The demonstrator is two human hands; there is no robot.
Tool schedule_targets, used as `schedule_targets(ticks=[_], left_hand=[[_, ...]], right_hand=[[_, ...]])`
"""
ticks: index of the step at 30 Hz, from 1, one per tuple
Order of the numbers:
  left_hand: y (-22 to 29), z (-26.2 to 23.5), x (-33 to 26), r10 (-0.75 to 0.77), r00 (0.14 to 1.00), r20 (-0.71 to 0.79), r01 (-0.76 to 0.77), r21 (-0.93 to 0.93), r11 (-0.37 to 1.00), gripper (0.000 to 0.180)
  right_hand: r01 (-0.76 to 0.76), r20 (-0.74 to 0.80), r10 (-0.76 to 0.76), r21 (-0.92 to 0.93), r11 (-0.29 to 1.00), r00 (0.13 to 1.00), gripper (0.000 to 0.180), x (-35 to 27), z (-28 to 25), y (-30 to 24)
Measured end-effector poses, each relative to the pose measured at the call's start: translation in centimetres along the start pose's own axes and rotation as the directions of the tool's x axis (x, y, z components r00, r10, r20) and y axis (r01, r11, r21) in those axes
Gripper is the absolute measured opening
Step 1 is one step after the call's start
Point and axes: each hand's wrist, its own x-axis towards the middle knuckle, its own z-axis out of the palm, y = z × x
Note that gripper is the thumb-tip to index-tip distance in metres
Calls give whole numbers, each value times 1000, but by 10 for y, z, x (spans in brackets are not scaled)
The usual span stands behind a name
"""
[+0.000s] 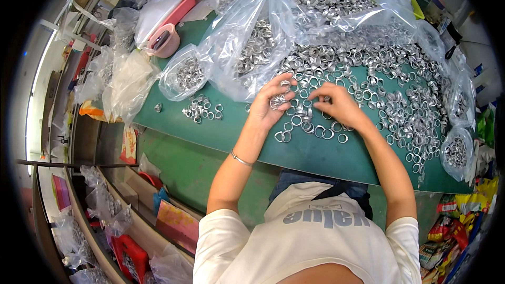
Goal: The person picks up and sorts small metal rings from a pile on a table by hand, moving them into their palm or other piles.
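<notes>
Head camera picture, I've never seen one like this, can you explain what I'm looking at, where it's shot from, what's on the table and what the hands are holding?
There is no machine here: a person works with two bare hands. The single picture comes from a wide fisheye camera worn on the head, looking down, so straight edges bend near the rim.

On the green table lies a big heap of small silver metal rings, with a smaller separate cluster of rings to the left. Clear plastic bags holding more rings sit along the far side, beside a pink round container.

The left hand holds a bunch of rings in its curled fingers. The right hand rests on the loose rings, fingers down among them; whether it grips one cannot be told.
</notes>
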Motion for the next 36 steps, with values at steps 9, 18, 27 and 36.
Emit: schedule_targets(ticks=[9,18,27,36], left_hand=[[-7,-7,-38,333,902,273,-221,957,-186,18],[-8,-12,-32,131,991,17,-87,830,551,11],[-45,29,-43,-271,945,-184,246,-147,958,18],[-87,48,-34,-210,968,-139,174,-233,957,34]], right_hand=[[-90,6,95,373,923,995,13,1,-11,6],[-266,285,191,957,-118,939,18,-7,-7,23],[37,-125,376,972,233,918,26,-25,38,-29],[184,-474,125,553,813,872,22,-31,47,-41]])
